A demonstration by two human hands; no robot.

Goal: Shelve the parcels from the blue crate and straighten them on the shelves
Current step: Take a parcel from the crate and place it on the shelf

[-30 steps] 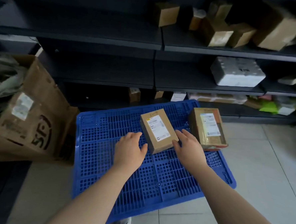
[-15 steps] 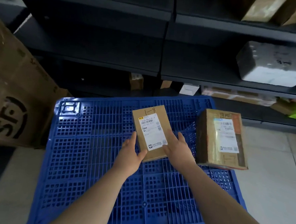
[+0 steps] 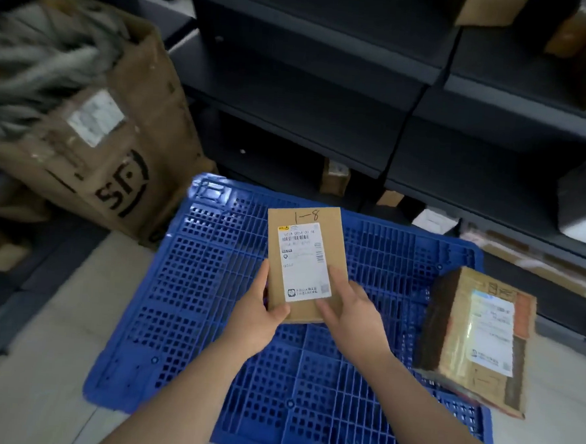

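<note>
just the one head cam, looking forward and steeply down, close over a blue perforated plastic crate (image 3: 210, 319) with dark metal shelves (image 3: 326, 97) right behind

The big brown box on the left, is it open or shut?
Open. The big brown box leans, and blurred grey material spills out of its top.

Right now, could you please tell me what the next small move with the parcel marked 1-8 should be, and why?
Probably lift the parcel clear of the blue crate toward the dark shelf behind it: the left hand and right hand both grip its near end, and that shelf shows free space.
</note>
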